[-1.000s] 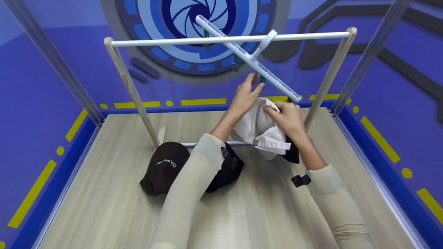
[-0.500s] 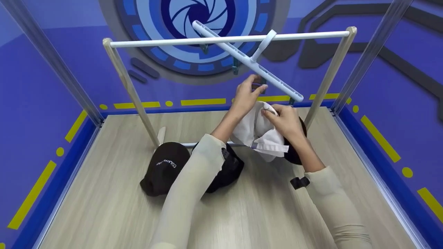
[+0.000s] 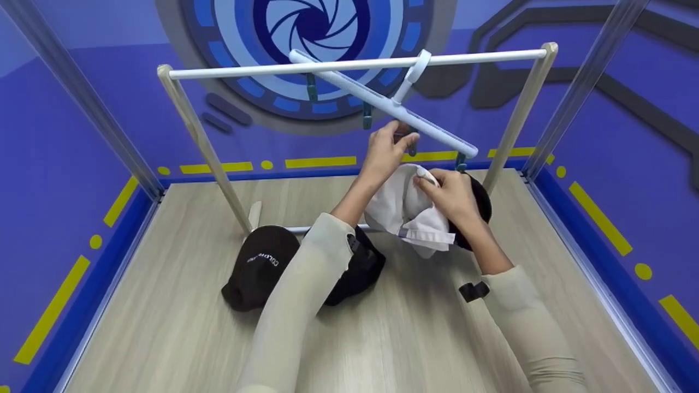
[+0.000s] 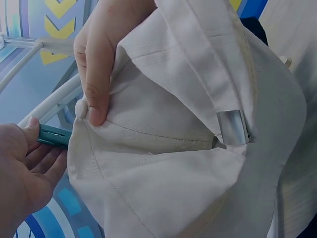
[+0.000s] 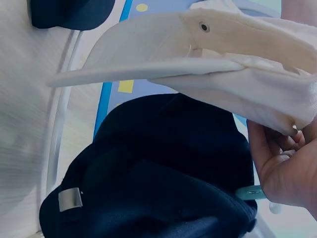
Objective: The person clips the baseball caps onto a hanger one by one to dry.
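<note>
In the head view my right hand [image 3: 456,196] pinches the crown of a white cap [image 3: 390,204], which hangs open side towards me. Just above and left of it, my left hand [image 3: 385,150] pinches a dark green clip [image 3: 412,143] under a pale blue hanger [image 3: 437,132]. The left wrist view shows this clip [image 4: 53,135] close against the cap's crown; whether its jaws grip the cloth cannot be seen. A dark cap [image 3: 479,204] hangs behind my right hand from the hanger's right-end clip [image 5: 251,192]. The metal strap buckle [image 4: 233,128] shows on the white cap.
The hanger hooks over the white top bar [image 3: 246,71] of a wooden-sided rack [image 3: 202,142]. More clips [image 3: 367,115] dangle along its left half. A dark brown cap [image 3: 262,267] and a black cap [image 3: 360,273] lie on the table, partly behind my left arm. Blue panels [image 3: 82,180] stand around.
The hanger's left end has dropped. The dark cap on its right end has swung out to the right. Both hands keep their places, with the white cap slightly lower.
</note>
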`<state>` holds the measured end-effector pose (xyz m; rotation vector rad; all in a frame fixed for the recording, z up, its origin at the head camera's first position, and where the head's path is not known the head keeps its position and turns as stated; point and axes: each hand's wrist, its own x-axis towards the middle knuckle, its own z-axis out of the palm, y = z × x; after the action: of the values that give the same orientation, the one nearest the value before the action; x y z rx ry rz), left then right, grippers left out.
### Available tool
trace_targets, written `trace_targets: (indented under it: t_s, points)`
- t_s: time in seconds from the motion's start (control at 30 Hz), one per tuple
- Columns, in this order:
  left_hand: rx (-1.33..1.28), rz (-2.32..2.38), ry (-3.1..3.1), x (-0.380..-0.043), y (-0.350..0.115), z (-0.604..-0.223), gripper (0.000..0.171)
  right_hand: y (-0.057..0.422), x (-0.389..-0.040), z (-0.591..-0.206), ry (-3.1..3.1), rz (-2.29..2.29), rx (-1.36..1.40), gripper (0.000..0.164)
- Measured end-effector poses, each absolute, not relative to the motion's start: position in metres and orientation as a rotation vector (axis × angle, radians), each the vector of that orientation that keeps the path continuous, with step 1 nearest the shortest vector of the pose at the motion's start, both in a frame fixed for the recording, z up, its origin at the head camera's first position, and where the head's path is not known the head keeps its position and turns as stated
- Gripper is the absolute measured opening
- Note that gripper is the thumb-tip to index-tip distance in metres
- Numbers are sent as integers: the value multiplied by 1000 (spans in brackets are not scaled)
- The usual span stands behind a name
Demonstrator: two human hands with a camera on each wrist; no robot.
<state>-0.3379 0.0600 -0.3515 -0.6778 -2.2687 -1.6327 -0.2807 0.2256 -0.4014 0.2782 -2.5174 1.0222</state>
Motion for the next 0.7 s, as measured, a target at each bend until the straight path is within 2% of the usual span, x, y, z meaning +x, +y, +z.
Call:
trace_targets:
  t_s: [0.7]
  points:
    - [-545, -1657, -2231, -340, 59, -349, 18, 229, -283, -401, -2524, 1073, 244, 27]
